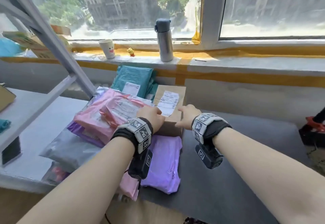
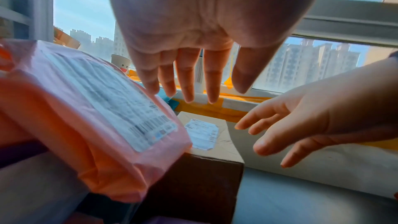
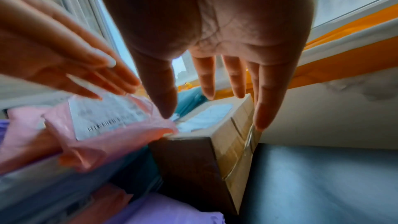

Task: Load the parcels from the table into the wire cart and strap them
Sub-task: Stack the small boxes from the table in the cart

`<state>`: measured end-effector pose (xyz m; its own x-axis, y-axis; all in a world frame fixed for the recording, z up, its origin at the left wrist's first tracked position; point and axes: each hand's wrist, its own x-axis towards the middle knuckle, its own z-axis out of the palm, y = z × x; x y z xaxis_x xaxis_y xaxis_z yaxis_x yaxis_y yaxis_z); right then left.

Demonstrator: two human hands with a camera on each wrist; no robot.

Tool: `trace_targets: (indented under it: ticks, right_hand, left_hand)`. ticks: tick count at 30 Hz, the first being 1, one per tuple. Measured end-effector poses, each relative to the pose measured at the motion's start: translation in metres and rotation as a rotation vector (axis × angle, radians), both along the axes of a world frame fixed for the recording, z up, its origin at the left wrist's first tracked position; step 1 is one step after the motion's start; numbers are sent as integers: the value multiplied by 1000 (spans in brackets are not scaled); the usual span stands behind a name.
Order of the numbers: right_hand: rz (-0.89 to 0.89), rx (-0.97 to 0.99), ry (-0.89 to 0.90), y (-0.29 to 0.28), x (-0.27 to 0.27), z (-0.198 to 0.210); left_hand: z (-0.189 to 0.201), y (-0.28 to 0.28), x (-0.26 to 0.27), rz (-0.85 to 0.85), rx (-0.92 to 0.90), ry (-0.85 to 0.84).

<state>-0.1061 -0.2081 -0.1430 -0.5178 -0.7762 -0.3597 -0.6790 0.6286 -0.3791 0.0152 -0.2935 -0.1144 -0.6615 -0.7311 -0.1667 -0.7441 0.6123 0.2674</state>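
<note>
A brown cardboard box (image 1: pixel 173 100) with a white label stands on the dark table (image 1: pixel 237 171) beside a pile of soft parcels. A pink labelled parcel (image 1: pixel 109 114) tops the pile, and its corner overlaps the box's left edge (image 3: pixel 170 129). My left hand (image 1: pixel 152 116) hovers over that corner with straight, spread fingers (image 2: pixel 189 81). At the box's near right corner my right hand (image 1: pixel 186 116) is also spread, thumb (image 3: pixel 163 94) above the top and little finger down the right side. Neither hand holds anything. Whether they touch the box is unclear. No wire cart shows.
A purple parcel (image 1: pixel 163 162) lies in front of the box, a teal one (image 1: pixel 135 81) behind it, grey and other bags to the left. A grey metal frame (image 1: pixel 52 39) slants at left. A steel flask (image 1: pixel 164 40) and paper cup (image 1: pixel 107 48) stand on the windowsill.
</note>
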Motion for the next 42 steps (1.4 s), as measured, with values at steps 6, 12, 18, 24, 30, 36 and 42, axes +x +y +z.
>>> trace_targets:
  ticks: [6, 12, 18, 24, 30, 36, 42]
  right_hand:
    - [176, 114, 71, -48, -2, -43]
    - [193, 111, 133, -51, -18, -59]
    - [87, 163, 134, -35, -38, -45]
    - [-26, 177, 133, -11, -47, -40]
    - [-125, 104, 173, -5, -31, -34]
    - [-442, -130, 13, 1, -38, -52]
    - [-387, 71, -237, 12, -69, -68]
  left_hand:
    - [-5, -31, -11, 22, -184, -432]
    - [-16, -40, -10, 92, -68, -503]
    - [-31, -11, -14, -55, -82, -424]
    - [-63, 13, -15, -183, -47, -463]
    - [-70, 15, -18, -179, -65, -392]
    - [-57, 0, -44, -163, -2, -91]
    - [-45, 2, -79, 63, 344, -100]
